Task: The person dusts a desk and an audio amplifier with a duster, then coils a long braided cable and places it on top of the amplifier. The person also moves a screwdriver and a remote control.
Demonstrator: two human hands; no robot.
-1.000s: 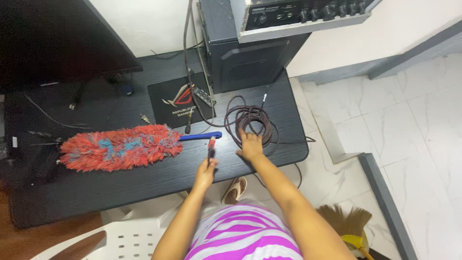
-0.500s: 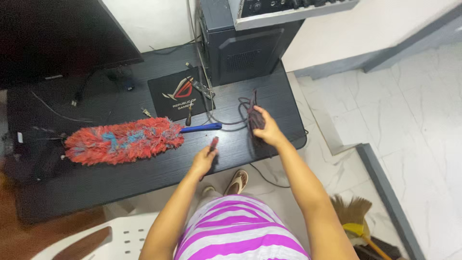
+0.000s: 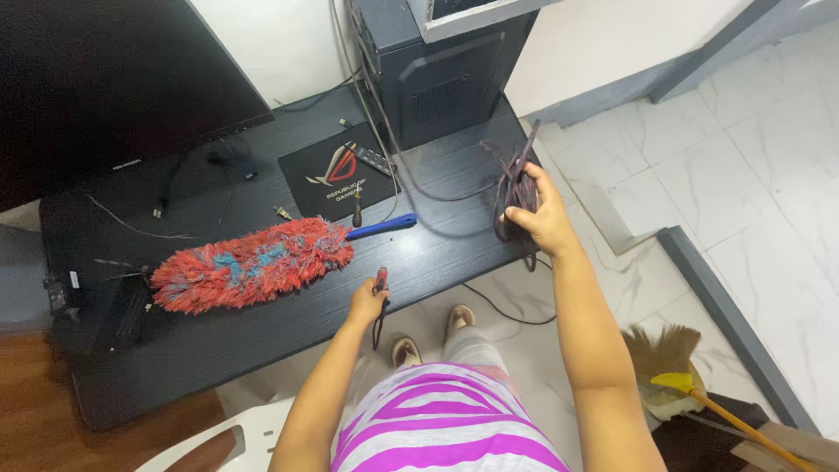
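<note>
The coiled dark cable (image 3: 514, 190) is lifted off the tabletop (image 3: 262, 323) near its right edge, clamped in the right hand (image 3: 544, 218). The left hand (image 3: 367, 302) grips the cable's red-tipped plug (image 3: 381, 280) at the front edge. A red-and-blue duster (image 3: 253, 262) lies to the left, a black computer tower (image 3: 441, 74) behind.

A room in a home, set up as a computer corner; a black desk (image 3: 288, 306) carries a large dark monitor (image 3: 105, 87), a computer tower (image 3: 437, 74) and a mouse pad (image 3: 336, 179); white marble-look floor tiles (image 3: 752, 166), a broom (image 3: 669, 371) and a white plastic chair (image 3: 214, 441) suggest a household.
</note>
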